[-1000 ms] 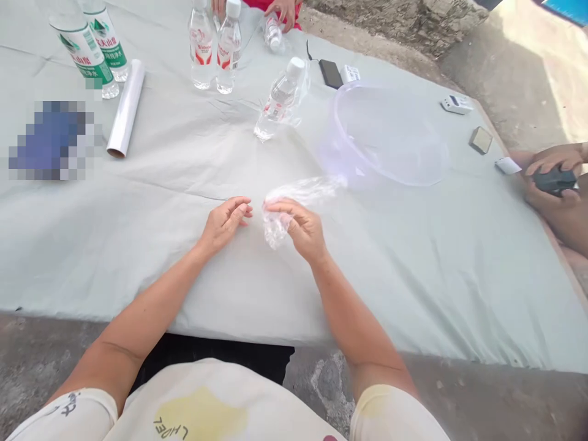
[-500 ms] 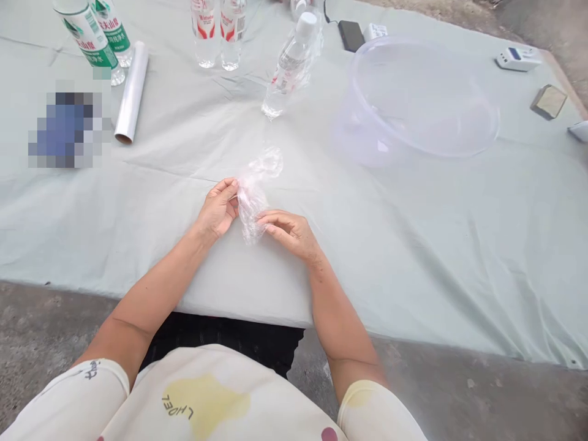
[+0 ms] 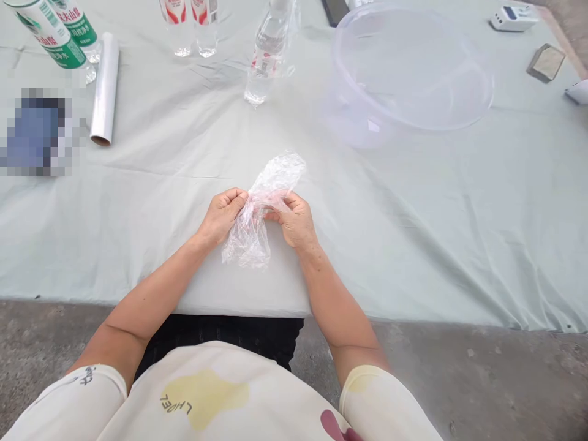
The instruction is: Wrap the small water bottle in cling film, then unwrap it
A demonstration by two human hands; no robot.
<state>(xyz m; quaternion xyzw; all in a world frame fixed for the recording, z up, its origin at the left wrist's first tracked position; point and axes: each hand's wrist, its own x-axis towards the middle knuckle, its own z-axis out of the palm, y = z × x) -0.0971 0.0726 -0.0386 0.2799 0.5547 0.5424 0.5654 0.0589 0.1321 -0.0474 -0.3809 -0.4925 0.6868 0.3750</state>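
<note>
A crumpled clear plastic wrap cover [image 3: 250, 239] with a pinkish gathered middle spans both hands, just above the cloth near the table's front edge. My left hand [image 3: 223, 214] pinches its gathered part from the left, thumb pressed to the fingers. From the right, my right hand [image 3: 296, 220] grips the same gathered part, its fingertips partly seen through the film. One loose, puffed end spreads away from me and another hangs toward me.
A pale cloth [image 3: 184, 135] covers the table. At the back stand a translucent basin [image 3: 353, 116], a water bottle [image 3: 264, 61] inside or against clear film, and more bottles [image 3: 68, 46]. A film roll [image 3: 105, 92], a pixelated item [image 3: 37, 131] and a small block [image 3: 546, 62] lie around.
The plastic has been spread wider, both ends now fuller. My right hand has moved up to the gathered middle, and my left hand has shifted slightly right. The view has tilted down somewhat.
</note>
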